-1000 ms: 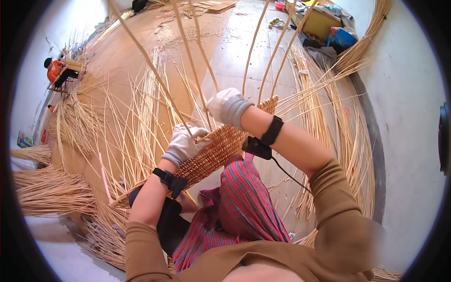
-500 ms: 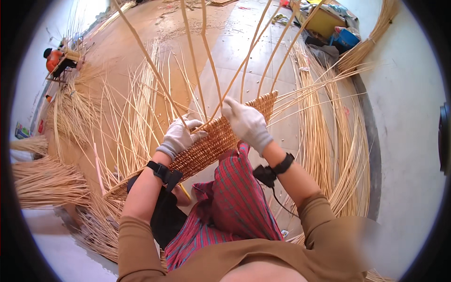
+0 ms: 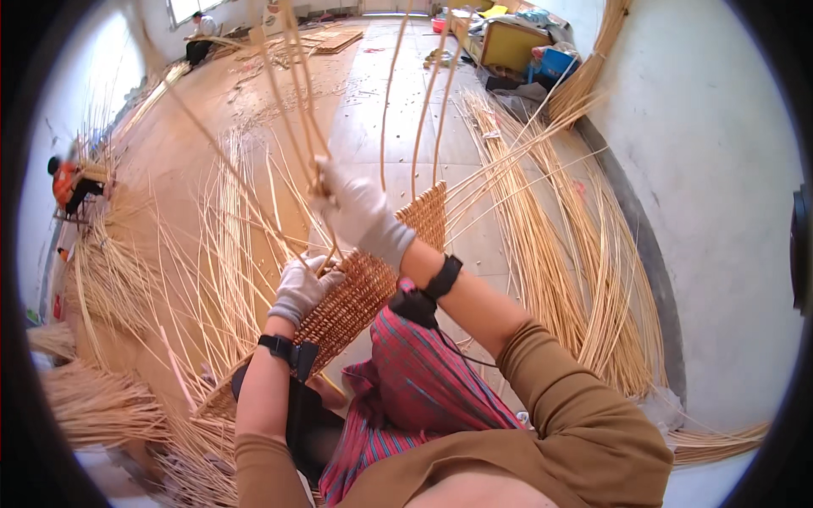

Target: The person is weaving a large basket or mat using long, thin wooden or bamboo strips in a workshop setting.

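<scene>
A woven wicker panel (image 3: pixel 360 296) slants across in front of my knees, its top edge toward the far side. My left hand (image 3: pixel 301 290), in a pale glove, is closed on that edge, its fingers around the weave and the foot of a rod. Slightly above the edge, my gloved right hand (image 3: pixel 362 213) is closed around several long wicker rods (image 3: pixel 306 93) that rise from the panel; it is a little blurred. Farther right, a few upright rods (image 3: pixel 383 127) stand free along the edge.
Long bundles of wicker (image 3: pixel 542 271) lie on the floor at right, with more wicker bundles (image 3: pixel 102 406) at left. A person in orange (image 3: pixel 64 182) sits far left, and another person (image 3: pixel 203 30) sits farther back. A blue container (image 3: pixel 556 63) stands by the right wall.
My right hand has moved left, drawing several rods together in its grip. My left hand stays at the panel's edge. The view has tilted up, showing more of the room.
</scene>
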Demonstrator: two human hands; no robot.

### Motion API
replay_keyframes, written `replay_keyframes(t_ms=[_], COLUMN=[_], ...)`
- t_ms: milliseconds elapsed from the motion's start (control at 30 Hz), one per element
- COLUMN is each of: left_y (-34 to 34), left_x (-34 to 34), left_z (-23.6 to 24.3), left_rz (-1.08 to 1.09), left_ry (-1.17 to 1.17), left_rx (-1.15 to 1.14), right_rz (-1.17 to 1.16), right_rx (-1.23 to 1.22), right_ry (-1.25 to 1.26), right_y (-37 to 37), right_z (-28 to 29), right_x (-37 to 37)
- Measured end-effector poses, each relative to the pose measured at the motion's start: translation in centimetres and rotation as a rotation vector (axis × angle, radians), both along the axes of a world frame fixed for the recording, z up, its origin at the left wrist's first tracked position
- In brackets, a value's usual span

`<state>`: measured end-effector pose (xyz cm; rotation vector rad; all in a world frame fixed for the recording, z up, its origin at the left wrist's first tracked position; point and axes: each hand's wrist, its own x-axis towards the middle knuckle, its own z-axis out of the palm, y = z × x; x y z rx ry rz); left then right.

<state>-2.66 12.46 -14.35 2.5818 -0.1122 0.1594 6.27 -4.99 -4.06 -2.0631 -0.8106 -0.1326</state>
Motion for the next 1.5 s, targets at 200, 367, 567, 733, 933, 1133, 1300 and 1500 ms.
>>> replay_keyframes(t_ms=[200,367,567,733,933,1133,1300,1500], left_y=[0.6,-0.2,-1.2,-1.0,-1.0,-0.7,-0.6,-0.8], left_x=[-0.5,-0.4,-0.2,0.3,0.0,0.0,-0.2,-0.1], left_z=[0.1,0.5,1.2,1.3,0.6,0.2,0.3,1.0], left_rz=[-0.019,-0.005,-0.045,-0.077,0.016,-0.01,-0.024,-0.026], left_ry=[0.073,0.123,-0.046,0.145,-0.006,0.027,-0.002,-0.012], left_rx=[-0.097,-0.098,-0.14,-0.127,-0.096,-0.171,-0.205,-0.167], right_rz=[0.197,-0.006,-0.385,-0.029,0.015,0.07,0.186,0.231], right_rx=[0.364,0.521,0.778,0.144,0.011,0.01,-0.088,-0.231], right_ry=[-0.202,0.058,0.722,0.404,-0.465,-0.531,-0.596,-0.574], right_y=[-3.3,-9.1,-10.2,-9.5,-6.2,-5.5,-5.2,-5.1], right_z=[-0.5,-8.5,-18.0,-13.5,-11.0,-13.4,-13.4,-13.5], right_x=[0.3,-0.3,0.3,-2.8,-1.8,-0.6,-0.1,0.0])
